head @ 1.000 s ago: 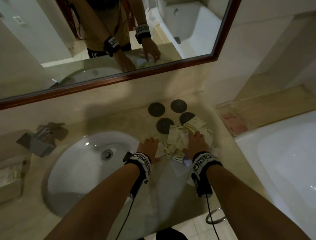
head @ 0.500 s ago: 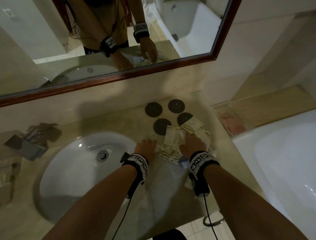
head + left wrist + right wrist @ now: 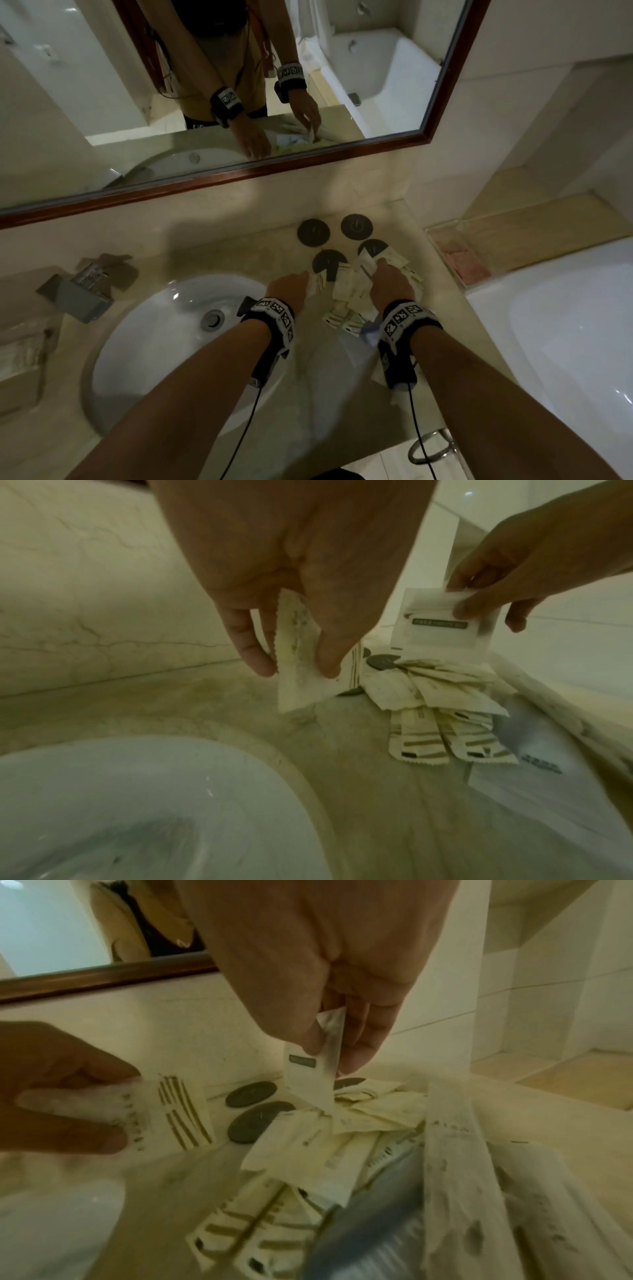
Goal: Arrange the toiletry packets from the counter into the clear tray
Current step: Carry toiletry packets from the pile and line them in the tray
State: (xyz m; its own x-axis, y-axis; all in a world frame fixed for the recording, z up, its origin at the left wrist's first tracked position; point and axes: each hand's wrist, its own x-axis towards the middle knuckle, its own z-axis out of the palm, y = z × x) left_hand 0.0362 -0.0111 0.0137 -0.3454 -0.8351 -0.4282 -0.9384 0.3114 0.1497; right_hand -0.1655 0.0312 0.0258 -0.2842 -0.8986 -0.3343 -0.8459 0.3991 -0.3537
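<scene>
Item: toiletry packets (image 3: 346, 294), cream and white sachets heaped loose on the counter (image 3: 239, 260) just right of the sink (image 3: 147, 329), spilling over the nearest of four dark round coasters (image 3: 313, 232). Clear tray (image 3: 457, 255): stands on the ledge well right of the sink, beyond the counter's end; only something pinkish shows inside, no packet discernible. Progress, as judged: early, with the heap still unsorted and nearly all transfers left. Left hand (image 3: 301, 569): raised just right of the sink's rim, fingers pointing down, thumb and fingers pinching one striped packet (image 3: 301, 666) by its upper edge, clear of the counter. Right hand (image 3: 329, 969): poised over the heap, farther right of the sink, fingertips narrowly closed on a white labelled packet (image 3: 313, 1074) that hangs upright, its lower end at the pile.
</scene>
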